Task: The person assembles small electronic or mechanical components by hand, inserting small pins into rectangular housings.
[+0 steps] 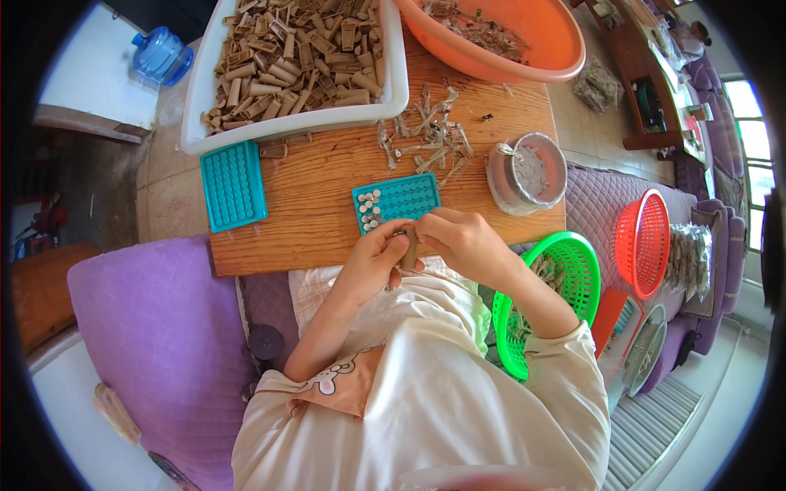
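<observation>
Close to the table's front edge, my left hand point(378, 255) grips a small brown tapered plastic casing point(408, 249) between thumb and fingers. My right hand point(460, 239) is closed in a pinch at the casing's upper end; whatever its fingertips hold is hidden. Just beyond both hands lies a teal tray point(409, 193) with rows of round hollows. Several small silver button-shaped discs point(370, 209) sit at its left end. Behind that tray, a loose heap of small wired parts with clear plastic point(434, 131) spreads over the wooden table point(311, 213).
A white bin point(397, 82) full of brown casings point(303, 57) stands far left, with a second teal tray point(233, 186) before it. An orange basin point(491, 65) is far right. A tub of pale powder point(528, 173) stands at the right edge. Green point(585, 270) and red baskets point(643, 245) are beside me.
</observation>
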Tool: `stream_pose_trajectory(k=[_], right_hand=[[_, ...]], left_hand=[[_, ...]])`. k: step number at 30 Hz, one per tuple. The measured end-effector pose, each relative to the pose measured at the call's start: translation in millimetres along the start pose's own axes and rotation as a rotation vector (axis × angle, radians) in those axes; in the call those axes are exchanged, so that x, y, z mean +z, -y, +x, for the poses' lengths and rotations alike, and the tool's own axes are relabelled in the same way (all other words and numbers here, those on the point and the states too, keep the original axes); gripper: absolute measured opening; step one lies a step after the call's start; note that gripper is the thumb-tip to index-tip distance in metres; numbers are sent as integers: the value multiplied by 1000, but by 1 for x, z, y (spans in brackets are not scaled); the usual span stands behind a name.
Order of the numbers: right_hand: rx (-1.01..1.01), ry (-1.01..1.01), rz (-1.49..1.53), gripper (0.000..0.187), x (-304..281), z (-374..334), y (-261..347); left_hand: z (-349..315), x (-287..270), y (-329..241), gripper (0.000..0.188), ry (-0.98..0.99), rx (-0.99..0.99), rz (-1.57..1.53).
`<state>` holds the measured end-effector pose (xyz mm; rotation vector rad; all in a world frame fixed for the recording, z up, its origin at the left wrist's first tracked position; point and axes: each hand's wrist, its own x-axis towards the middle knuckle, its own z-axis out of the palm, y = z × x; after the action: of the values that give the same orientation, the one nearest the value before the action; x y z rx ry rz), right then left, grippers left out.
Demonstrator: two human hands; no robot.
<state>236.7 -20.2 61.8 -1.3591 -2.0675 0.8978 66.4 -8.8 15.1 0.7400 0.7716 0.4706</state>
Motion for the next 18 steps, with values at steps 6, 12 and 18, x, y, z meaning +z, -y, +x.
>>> stream_pose_trajectory(k=[6,12,18], right_hand=[[-28,-85,81,12,-10,8,-1],[-42,-123,99,14,-3,11,1],[45,-76,105,14,7,7,-8]], left_hand=[[2,2,-6,32,12,79,-123],[6,4,-9,32,-13,145,-124],[11,-5,3,29,-59,59,44]])
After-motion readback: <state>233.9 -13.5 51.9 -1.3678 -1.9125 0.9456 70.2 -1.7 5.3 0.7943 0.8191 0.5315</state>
